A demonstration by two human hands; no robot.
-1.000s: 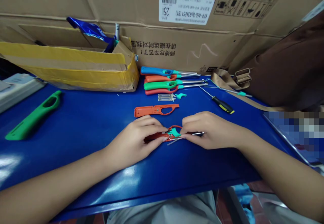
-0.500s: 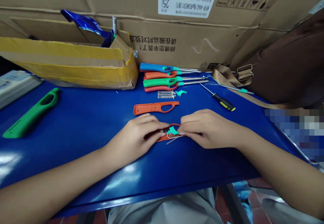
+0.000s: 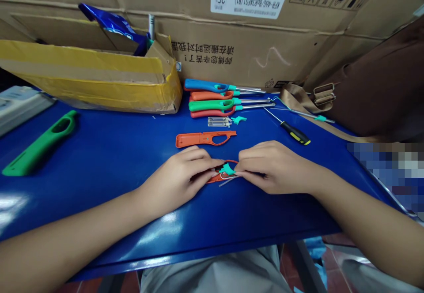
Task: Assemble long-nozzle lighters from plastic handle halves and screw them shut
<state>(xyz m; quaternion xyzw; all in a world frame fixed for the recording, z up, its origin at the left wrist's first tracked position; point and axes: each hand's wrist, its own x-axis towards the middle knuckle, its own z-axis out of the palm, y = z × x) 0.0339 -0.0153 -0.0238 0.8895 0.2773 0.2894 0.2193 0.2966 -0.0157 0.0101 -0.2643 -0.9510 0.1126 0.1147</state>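
Both my hands meet over an orange plastic lighter shell (image 3: 217, 178) lying on the blue table (image 3: 99, 200). My left hand (image 3: 179, 174) grips its left end with the fingers curled over it, hiding most of that end. My right hand (image 3: 273, 168) pinches in from the right around a small teal plastic part (image 3: 227, 169), which sits at the shell's trigger loop. A thin metal wire (image 3: 228, 181) sticks out below my fingertips. Just beyond my hands lies a second orange lighter shell (image 3: 205, 139), which neither hand touches.
Several assembled lighters (image 3: 212, 99) lie in a row at the back, near a clear part (image 3: 218, 122) and a teal clip (image 3: 239, 119). A screwdriver (image 3: 294, 134) lies right, a green lighter handle (image 3: 39, 145) left, and a yellow-taped cardboard box (image 3: 89, 81) behind.
My hands stay together on the orange shell, and the dark metal rod at my right fingers is now hidden. The whole scene sits slightly lower in view as my head tilts up.
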